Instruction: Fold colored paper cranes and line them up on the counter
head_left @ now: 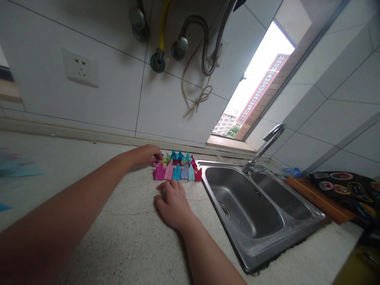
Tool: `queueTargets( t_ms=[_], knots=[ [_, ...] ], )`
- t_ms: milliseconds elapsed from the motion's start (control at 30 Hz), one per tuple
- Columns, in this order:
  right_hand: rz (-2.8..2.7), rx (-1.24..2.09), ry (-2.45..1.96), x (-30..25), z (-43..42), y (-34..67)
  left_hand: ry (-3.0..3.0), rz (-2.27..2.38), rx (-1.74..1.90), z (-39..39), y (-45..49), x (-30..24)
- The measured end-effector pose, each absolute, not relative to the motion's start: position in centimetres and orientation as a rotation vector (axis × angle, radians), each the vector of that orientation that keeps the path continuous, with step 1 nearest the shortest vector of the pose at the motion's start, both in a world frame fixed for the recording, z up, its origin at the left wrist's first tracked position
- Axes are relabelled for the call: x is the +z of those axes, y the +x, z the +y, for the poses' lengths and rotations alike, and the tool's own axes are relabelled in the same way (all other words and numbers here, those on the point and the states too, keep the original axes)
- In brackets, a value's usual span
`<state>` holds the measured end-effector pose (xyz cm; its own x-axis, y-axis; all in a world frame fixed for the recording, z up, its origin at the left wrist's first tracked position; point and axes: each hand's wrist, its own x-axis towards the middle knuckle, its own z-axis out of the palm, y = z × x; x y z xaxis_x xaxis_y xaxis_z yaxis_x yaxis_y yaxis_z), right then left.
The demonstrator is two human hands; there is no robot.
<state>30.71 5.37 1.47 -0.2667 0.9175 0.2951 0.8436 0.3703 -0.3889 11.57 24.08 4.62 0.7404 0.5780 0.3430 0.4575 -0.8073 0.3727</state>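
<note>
Colourful origami pieces (177,172) with pointed tips stand close together on the speckled countertop. The front row runs from magenta and pink through blue, lilac and pale blue to red. Behind it are blue and teal origami pieces (178,155). My left hand (151,153) reaches to the left end of the group, its fingers closed at a small purple origami piece that they partly hide. Just in front of the front row, my right hand (173,202) rests palm down on the counter, fingers loosely bent and thumb apart, holding nothing.
A steel double sink (237,241) with a faucet (264,146) is to the right. Beyond it lie a wooden board (320,200) and a dark patched bag (347,186). Blurred light-blue paper (20,168) lies at far left. Pipes and a socket (80,68) are on the tiled wall.
</note>
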Motion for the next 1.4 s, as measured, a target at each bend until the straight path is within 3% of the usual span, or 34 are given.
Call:
queueTargets(
  t_ms=[467,967,1400],
  knots=[
    [-2.171,0.207,-1.526,1.5,5.2,30.7,2.505,0.925,0.976,23.9,11.4,4.1],
    [-2.175,0.205,-1.527,1.6,5.3,30.7,1.990,0.849,0.814,24.0,11.1,1.7],
    [-2.171,0.222,-1.532,1.6,5.3,30.7,2.051,0.967,0.782,24.0,10.6,2.2]
  ],
)
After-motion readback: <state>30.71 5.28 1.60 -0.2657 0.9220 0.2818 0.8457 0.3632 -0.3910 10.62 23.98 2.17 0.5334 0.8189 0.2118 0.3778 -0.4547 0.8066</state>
